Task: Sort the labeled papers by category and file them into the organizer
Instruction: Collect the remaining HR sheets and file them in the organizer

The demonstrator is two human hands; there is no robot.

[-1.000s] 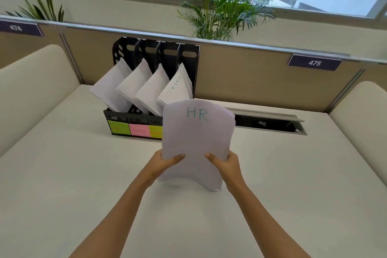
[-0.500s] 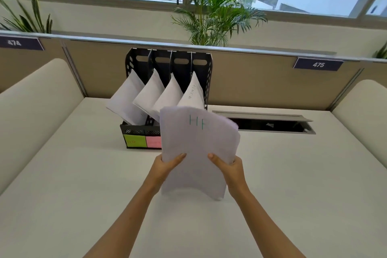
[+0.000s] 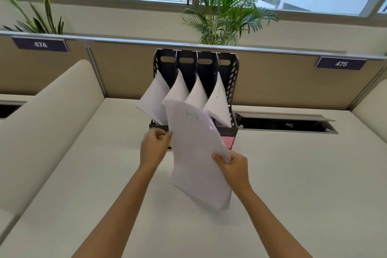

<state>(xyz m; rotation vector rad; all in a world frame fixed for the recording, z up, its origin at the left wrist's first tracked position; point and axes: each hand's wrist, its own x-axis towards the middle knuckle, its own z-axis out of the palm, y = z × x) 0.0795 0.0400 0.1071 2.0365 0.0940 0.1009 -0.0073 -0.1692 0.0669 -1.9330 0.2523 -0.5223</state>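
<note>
I hold a stack of white papers tilted upright over the desk, with blurred green lettering near its top. My right hand grips its lower right edge. My left hand is higher up, its curled fingertips pinching the stack's left edge. Right behind stands the black four-slot organizer, with a leaning sheaf of white papers in each slot. A pink label shows on its front; the stack and my left hand hide the other labels.
The white desk is walled by beige partitions at both sides and at the back. An open cable slot lies to the right of the organizer. Potted palms stand behind the back partition under the window.
The stack has moved forward to the organizer and tilted to the right. My left hand has slid from the bottom edge up to the left edge. The view has moved closer.
</note>
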